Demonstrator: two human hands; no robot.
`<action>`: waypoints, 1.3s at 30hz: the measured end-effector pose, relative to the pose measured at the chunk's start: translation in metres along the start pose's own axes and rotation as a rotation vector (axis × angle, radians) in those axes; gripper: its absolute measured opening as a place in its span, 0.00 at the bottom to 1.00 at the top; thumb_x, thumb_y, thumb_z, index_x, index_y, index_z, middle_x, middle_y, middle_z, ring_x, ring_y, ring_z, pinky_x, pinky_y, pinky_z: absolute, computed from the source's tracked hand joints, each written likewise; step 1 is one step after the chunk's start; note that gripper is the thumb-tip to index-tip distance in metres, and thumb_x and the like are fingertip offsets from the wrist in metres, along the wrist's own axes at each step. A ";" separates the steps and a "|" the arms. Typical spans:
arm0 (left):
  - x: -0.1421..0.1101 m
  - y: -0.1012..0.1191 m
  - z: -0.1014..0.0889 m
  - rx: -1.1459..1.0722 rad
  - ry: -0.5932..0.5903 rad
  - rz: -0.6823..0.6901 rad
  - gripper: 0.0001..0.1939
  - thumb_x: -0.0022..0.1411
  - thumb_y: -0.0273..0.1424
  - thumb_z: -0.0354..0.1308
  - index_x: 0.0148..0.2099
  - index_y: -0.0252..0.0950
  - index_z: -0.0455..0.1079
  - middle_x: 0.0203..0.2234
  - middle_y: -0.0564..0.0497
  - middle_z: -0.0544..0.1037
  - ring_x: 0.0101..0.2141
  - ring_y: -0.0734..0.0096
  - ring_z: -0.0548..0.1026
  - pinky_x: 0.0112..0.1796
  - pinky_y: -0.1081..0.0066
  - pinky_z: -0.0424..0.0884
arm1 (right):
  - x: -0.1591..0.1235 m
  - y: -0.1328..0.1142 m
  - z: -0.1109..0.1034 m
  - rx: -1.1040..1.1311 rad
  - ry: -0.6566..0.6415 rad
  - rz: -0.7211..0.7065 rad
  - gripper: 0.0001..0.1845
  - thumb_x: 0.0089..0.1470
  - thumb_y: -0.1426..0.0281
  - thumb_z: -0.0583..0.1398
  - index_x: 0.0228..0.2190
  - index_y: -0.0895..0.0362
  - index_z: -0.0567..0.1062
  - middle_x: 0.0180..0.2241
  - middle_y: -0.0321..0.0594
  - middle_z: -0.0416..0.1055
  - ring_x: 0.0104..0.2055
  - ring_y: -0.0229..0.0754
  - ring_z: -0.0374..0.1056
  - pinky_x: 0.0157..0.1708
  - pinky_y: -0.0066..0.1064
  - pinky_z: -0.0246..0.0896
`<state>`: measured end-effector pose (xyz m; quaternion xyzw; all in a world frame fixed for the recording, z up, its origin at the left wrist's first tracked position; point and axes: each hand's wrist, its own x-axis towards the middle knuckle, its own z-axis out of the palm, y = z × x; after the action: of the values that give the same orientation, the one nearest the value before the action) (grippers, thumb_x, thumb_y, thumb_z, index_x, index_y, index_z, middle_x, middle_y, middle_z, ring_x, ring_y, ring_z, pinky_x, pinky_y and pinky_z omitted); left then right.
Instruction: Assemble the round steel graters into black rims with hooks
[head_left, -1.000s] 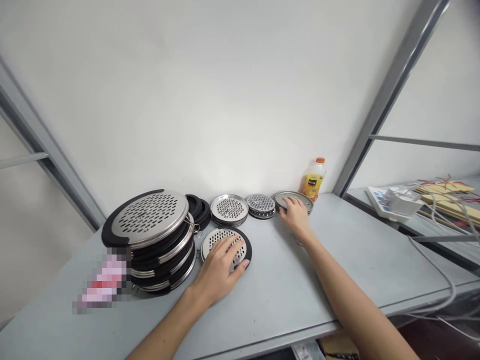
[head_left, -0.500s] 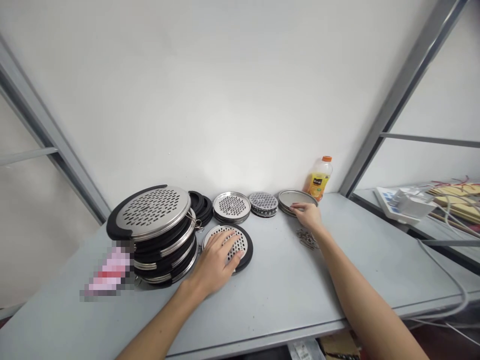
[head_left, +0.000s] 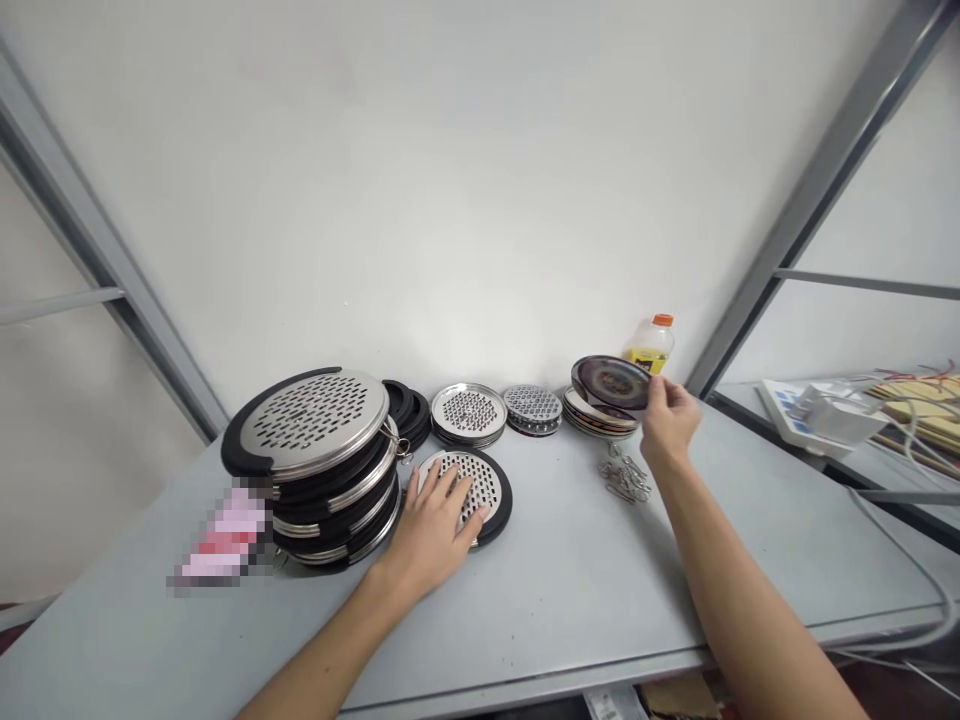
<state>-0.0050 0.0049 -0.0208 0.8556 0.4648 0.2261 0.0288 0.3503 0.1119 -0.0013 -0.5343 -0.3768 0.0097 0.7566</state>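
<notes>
My left hand lies with spread fingers on a round perforated metal disc that has a black band around part of its rim. My right hand pinches the right edge of a thin round disc, held tilted above a stack of round discs. A dark, shiny, multicoloured face of the held disc is turned toward me. Below the stack lies a small heap of wire rings or hooks.
On the left rises a tall stack of large perforated discs with black edging. Black rings, rimmed perforated plates and small grater-like discs line the wall. An orange-capped bottle stands behind my right hand; a power strip is at right.
My right hand has gone from resting on the right-hand stack to gripping a disc, which is now lifted and tilted. The left hand stays on its perforated disc. The view has shifted slightly.
</notes>
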 end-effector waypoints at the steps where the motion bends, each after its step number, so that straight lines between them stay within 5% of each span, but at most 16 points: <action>1: 0.000 0.000 0.000 -0.004 -0.005 0.009 0.20 0.67 0.40 0.48 0.57 0.37 0.64 0.57 0.42 0.67 0.61 0.45 0.57 0.57 0.40 0.53 | 0.001 -0.006 0.000 0.105 -0.029 0.042 0.22 0.53 0.54 0.57 0.35 0.62 0.74 0.33 0.46 0.74 0.35 0.46 0.72 0.39 0.40 0.67; 5: 0.001 0.003 -0.003 -0.101 0.044 0.005 0.31 0.66 0.41 0.50 0.66 0.37 0.48 0.64 0.39 0.54 0.63 0.50 0.54 0.58 0.48 0.56 | -0.017 -0.034 0.006 0.377 -0.362 0.165 0.19 0.49 0.53 0.60 0.33 0.57 0.73 0.32 0.42 0.74 0.35 0.44 0.71 0.38 0.37 0.68; 10: 0.004 0.008 -0.012 -0.192 0.256 0.015 0.37 0.68 0.38 0.48 0.69 0.39 0.30 0.67 0.40 0.44 0.65 0.55 0.46 0.60 0.52 0.55 | -0.073 -0.067 0.025 0.433 -0.669 0.159 0.16 0.53 0.55 0.59 0.35 0.54 0.73 0.35 0.42 0.74 0.40 0.45 0.71 0.42 0.39 0.67; 14: 0.003 0.005 -0.015 -0.150 0.410 0.081 0.30 0.69 0.34 0.48 0.68 0.41 0.40 0.64 0.42 0.52 0.64 0.55 0.50 0.60 0.50 0.55 | -0.105 -0.082 0.026 0.377 -0.871 0.065 0.12 0.54 0.58 0.60 0.32 0.54 0.74 0.39 0.42 0.73 0.46 0.46 0.68 0.48 0.39 0.64; 18: -0.003 -0.009 -0.018 -0.181 0.500 0.113 0.24 0.68 0.32 0.50 0.64 0.41 0.50 0.53 0.42 0.68 0.55 0.57 0.67 0.54 0.54 0.66 | -0.110 -0.083 0.013 0.420 -1.134 0.083 0.09 0.54 0.61 0.61 0.31 0.53 0.76 0.37 0.40 0.75 0.47 0.46 0.69 0.50 0.40 0.63; 23: -0.019 -0.018 -0.026 -0.202 0.252 0.316 0.11 0.68 0.28 0.51 0.51 0.39 0.67 0.39 0.47 0.73 0.42 0.65 0.73 0.44 0.64 0.71 | -0.101 -0.076 0.002 0.413 -1.490 0.097 0.09 0.50 0.61 0.64 0.31 0.53 0.79 0.38 0.41 0.77 0.52 0.49 0.67 0.57 0.45 0.57; 26: -0.024 -0.016 -0.027 -0.148 0.167 0.352 0.07 0.66 0.27 0.53 0.45 0.39 0.71 0.34 0.48 0.73 0.37 0.66 0.72 0.40 0.63 0.70 | -0.089 -0.068 0.001 0.281 -1.410 0.074 0.14 0.53 0.59 0.61 0.36 0.54 0.79 0.41 0.42 0.77 0.51 0.50 0.68 0.53 0.44 0.61; 31: -0.023 -0.010 -0.023 -0.110 0.092 0.302 0.09 0.62 0.29 0.57 0.46 0.38 0.70 0.40 0.46 0.73 0.43 0.61 0.70 0.46 0.58 0.69 | -0.054 -0.038 -0.008 -0.386 -0.884 -0.243 0.14 0.52 0.60 0.58 0.32 0.55 0.79 0.35 0.43 0.78 0.38 0.49 0.73 0.38 0.37 0.67; 39: -0.022 -0.007 -0.018 -0.103 0.105 0.266 0.14 0.61 0.28 0.57 0.50 0.37 0.68 0.47 0.45 0.72 0.50 0.59 0.68 0.55 0.54 0.63 | -0.021 -0.014 -0.036 -0.877 -1.057 -0.080 0.13 0.41 0.58 0.64 0.26 0.55 0.78 0.27 0.40 0.77 0.27 0.43 0.71 0.25 0.30 0.61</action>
<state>-0.0280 -0.0118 -0.0144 0.8940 0.3359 0.2959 0.0178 0.3502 0.0679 -0.0067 -0.7005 -0.6838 0.0877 0.1845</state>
